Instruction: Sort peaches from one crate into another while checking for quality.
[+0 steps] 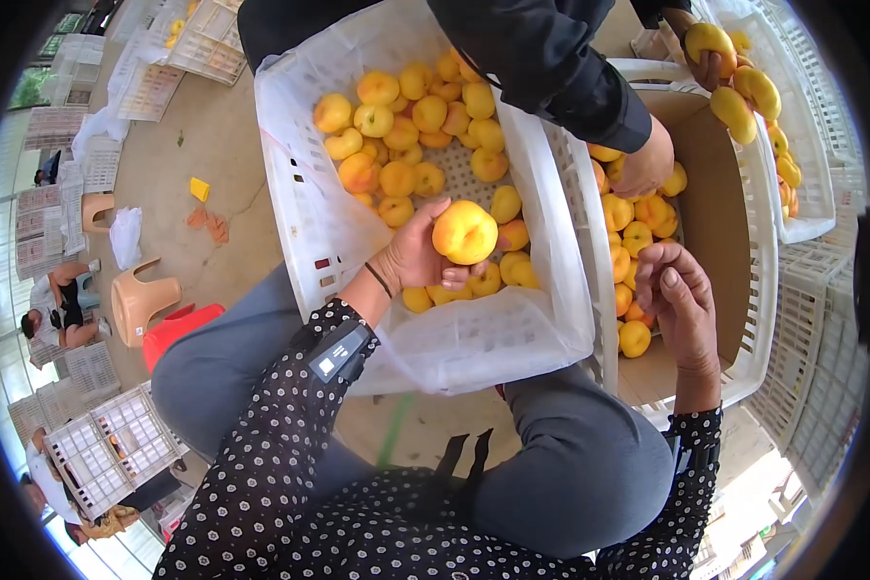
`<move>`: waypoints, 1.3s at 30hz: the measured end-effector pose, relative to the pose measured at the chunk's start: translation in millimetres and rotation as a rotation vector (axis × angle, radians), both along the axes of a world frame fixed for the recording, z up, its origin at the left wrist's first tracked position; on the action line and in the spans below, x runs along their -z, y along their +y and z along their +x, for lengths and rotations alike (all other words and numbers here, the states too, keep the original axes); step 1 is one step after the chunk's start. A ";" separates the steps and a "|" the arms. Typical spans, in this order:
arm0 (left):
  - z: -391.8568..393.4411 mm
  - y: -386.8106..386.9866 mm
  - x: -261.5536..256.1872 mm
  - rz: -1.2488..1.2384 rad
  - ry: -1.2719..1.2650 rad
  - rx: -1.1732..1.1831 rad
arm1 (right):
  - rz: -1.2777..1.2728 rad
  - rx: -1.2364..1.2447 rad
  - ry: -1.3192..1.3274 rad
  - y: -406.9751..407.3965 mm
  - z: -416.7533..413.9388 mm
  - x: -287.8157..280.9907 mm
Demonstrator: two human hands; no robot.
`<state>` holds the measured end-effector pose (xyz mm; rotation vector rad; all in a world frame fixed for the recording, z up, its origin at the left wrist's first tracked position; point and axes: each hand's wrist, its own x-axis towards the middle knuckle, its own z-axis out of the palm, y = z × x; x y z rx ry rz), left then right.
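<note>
In my left hand rests a yellow peach with an orange blush, held over a white plastic crate. White sheeting lines that crate, and many flattish yellow peaches lie in it. My right hand hovers with bent fingers above a second white crate to the right, and I see nothing in it. Brown cardboard lines this second crate, where more yellow peaches are gathered along its left side.
A co-worker's hand reaches into the cardboard-lined crate; another hand holds several peaches above its far right corner. An orange stool and a red stool stand at left. Stacked crates line the right side.
</note>
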<state>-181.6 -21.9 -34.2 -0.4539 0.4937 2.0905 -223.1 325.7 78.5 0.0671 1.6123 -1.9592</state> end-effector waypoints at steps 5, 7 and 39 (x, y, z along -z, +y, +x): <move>-9.2 45.6 -68.1 0.151 0.142 0.153 | 0.115 -0.354 0.164 -39.2 -11.6 -20.4; -14.5 66.3 -92.8 0.085 0.186 0.181 | 0.287 -0.543 0.139 -42.1 -21.9 -40.8; -31.1 131.4 -103.1 -0.142 0.285 0.300 | 0.084 -0.227 0.030 15.6 6.4 -17.6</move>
